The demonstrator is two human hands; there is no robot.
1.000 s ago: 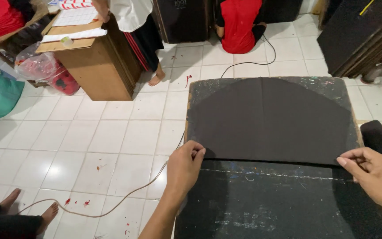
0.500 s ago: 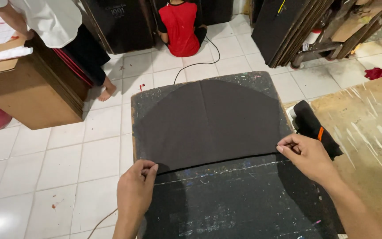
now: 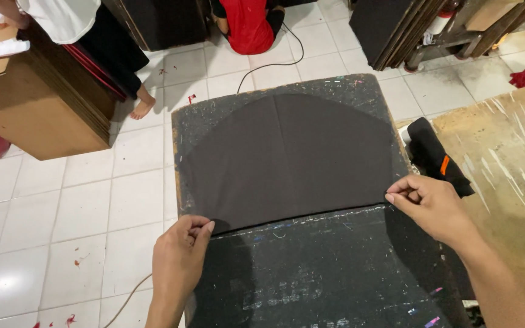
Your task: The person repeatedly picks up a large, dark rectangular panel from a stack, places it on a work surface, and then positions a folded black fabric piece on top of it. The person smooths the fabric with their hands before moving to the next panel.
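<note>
Dark fabric piece (image 3: 287, 158) lies flat on the paint-flecked black tabletop (image 3: 323, 273), straight hem running side to side. Left hand (image 3: 180, 258) pinches the near-left corner, right hand (image 3: 432, 206) pinches the near-right; the fabric stretches away from both, toward the far edge.

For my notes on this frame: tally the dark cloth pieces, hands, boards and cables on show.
Dark cloth pieces: 2 (flat sheet, folded bundle)
Hands: 2 (left hand, right hand)
Work boards: 1
Cables: 2 ()
Total: 7
</note>
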